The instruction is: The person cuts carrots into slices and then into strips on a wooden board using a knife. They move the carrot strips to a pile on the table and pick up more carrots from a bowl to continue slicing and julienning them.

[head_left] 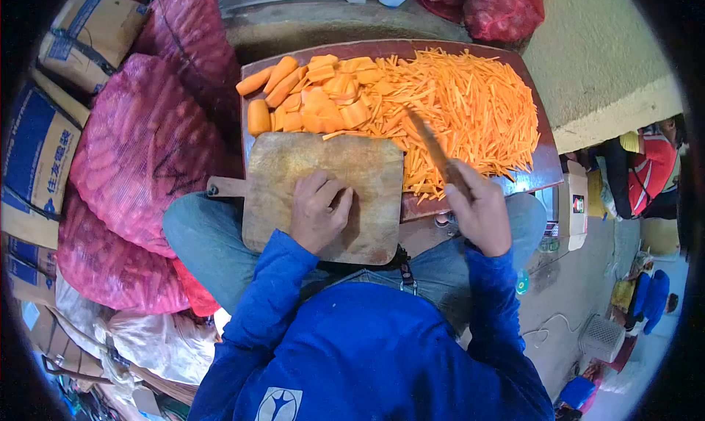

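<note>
My right hand [481, 208] grips a knife [429, 140], its blade pointing up and left over a broad heap of carrot strips [470, 105]. My left hand [321, 209] rests on a worn wooden cutting board [275, 222], fingers bent and thumb apart, with no food visible in it. The board lies across my lap, its handle to the left, and its far edge meets the table. Beyond it are thick carrot slices [321, 112] and several peeled carrots [257, 81]. One short carrot piece [258, 117] sits near the board's far left corner.
The reddish table [547, 164] holds the carrots. Pink mesh sacks [143, 153] and cardboard boxes [37, 149] crowd my left side. A red mesh bag [503, 13] lies beyond the table, beside a concrete ledge [602, 61]. Other people [650, 167] are at the far right.
</note>
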